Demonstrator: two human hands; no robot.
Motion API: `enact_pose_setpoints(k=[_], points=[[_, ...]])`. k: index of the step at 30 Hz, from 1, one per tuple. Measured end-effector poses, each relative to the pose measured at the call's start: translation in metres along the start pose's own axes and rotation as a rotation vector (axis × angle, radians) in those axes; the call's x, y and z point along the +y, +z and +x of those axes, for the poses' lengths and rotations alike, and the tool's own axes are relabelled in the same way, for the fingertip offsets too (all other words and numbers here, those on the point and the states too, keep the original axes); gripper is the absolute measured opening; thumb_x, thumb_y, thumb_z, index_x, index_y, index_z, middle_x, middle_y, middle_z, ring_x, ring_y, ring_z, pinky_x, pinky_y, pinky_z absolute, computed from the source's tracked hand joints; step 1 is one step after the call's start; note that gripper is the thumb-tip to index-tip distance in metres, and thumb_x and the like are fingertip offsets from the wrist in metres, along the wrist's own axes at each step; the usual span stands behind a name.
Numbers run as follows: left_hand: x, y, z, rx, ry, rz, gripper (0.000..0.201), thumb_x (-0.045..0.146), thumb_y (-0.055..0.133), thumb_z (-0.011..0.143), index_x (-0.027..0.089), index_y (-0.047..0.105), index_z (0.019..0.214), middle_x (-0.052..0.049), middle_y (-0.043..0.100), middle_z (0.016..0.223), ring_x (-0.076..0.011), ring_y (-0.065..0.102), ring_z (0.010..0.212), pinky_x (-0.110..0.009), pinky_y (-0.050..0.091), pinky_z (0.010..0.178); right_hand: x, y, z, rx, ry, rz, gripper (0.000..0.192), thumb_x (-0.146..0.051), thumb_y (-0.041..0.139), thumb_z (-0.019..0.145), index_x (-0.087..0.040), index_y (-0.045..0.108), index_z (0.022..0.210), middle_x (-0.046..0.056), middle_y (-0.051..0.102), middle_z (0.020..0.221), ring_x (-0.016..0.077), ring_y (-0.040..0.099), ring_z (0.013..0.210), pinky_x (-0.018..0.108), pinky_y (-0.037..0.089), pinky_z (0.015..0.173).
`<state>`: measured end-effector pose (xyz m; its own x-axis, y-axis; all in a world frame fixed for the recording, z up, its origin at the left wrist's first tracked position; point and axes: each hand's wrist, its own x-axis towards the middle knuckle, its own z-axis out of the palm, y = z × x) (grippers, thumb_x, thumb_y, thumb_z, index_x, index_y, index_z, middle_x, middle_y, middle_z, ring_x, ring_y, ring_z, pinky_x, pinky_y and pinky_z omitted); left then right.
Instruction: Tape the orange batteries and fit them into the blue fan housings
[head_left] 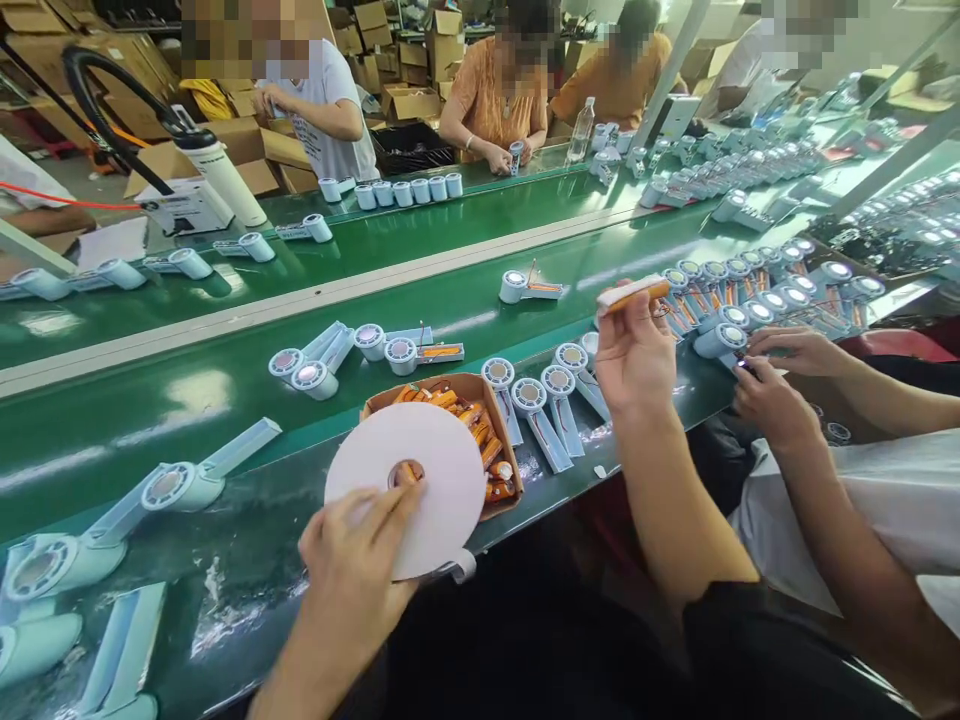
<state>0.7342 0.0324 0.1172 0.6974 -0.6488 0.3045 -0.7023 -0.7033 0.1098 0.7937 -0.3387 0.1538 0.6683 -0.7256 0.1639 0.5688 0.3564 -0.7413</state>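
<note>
My left hand point(356, 565) grips a large white roll of tape point(446, 470), with fingers at its centre hole and a loose tape end hanging at its lower right. Raised over the bench edge, my right hand point(637, 365) pinches an orange cylindrical battery point(658, 290) with a white strip along its top. Behind the roll, a cardboard box point(512, 500) holds several orange wired batteries point(491, 450), partly covered by the roll. Pale blue fan housings with handles point(531, 395) lie between the box and my right hand.
A green conveyor belt point(420, 255) crosses ahead, carrying scattered fan units point(514, 287). More housings point(180, 487) lie at left. Close on my right, a co-worker's hands point(780, 385) work at a fan. Other people sit across the belt, near a clear bottle point(581, 130).
</note>
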Motion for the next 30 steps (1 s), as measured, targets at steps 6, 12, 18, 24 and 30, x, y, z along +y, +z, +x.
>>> enact_pose_setpoints(k=[6, 12, 18, 24, 30], points=[[-0.083, -0.023, 0.157, -0.451, -0.099, -0.340, 0.053, 0.062, 0.053, 0.099, 0.034, 0.075, 0.138, -0.004, 0.077, 0.140, -0.0300, 0.071, 0.125, -0.042, 0.059, 0.105, -0.012, -0.031, -0.002, -0.241, 0.239, -0.232, 0.057, -0.046, 0.107, 0.066, -0.026, 0.079, 0.112, 0.002, 0.087, 0.097, 0.0196, 0.085, 0.085, 0.028, 0.071, 0.076], [-0.129, 0.031, 0.302, -0.624, -0.113, 0.129, 0.040, 0.025, 0.064, 0.088, 0.032, 0.084, 0.123, -0.009, 0.073, 0.149, -0.0380, 0.064, 0.135, -0.052, 0.056, 0.110, -0.023, -0.043, -0.004, -0.246, 0.233, -0.303, 0.057, -0.048, 0.106, 0.067, -0.030, 0.081, 0.115, 0.004, 0.087, 0.095, 0.0246, 0.085, 0.079, 0.037, 0.073, 0.072], [-0.133, 0.064, 0.343, -0.681, 0.025, 0.187, 0.033, 0.025, 0.065, 0.084, 0.030, 0.084, 0.110, -0.011, 0.076, 0.141, -0.0335, 0.063, 0.134, -0.040, 0.056, 0.101, -0.014, -0.025, 0.038, -0.344, 0.113, -0.399, 0.053, -0.037, 0.104, 0.071, -0.033, 0.080, 0.118, 0.001, 0.085, 0.094, 0.0272, 0.086, 0.094, 0.041, 0.074, 0.075], [-0.128, 0.085, 0.382, -0.739, 0.039, 0.149, 0.029, 0.030, 0.067, 0.082, 0.028, 0.085, 0.104, -0.010, 0.084, 0.117, -0.0279, 0.074, 0.107, -0.033, 0.055, 0.090, 0.075, 0.038, 0.106, -0.654, 0.121, -0.616, 0.044, -0.031, 0.098, 0.073, -0.025, 0.082, 0.114, 0.001, 0.085, 0.092, 0.0210, 0.083, 0.088, 0.041, 0.069, 0.091], [-0.133, 0.082, 0.391, -0.759, 0.047, 0.083, 0.027, 0.038, 0.062, 0.089, 0.030, 0.081, 0.106, -0.002, 0.084, 0.116, -0.0233, 0.073, 0.107, -0.029, 0.052, 0.087, 0.143, 0.071, 0.132, -0.929, -0.002, -1.162, 0.038, -0.021, 0.082, 0.093, -0.020, 0.078, 0.131, 0.004, 0.085, 0.099, 0.0173, 0.079, 0.093, 0.032, 0.059, 0.095]])
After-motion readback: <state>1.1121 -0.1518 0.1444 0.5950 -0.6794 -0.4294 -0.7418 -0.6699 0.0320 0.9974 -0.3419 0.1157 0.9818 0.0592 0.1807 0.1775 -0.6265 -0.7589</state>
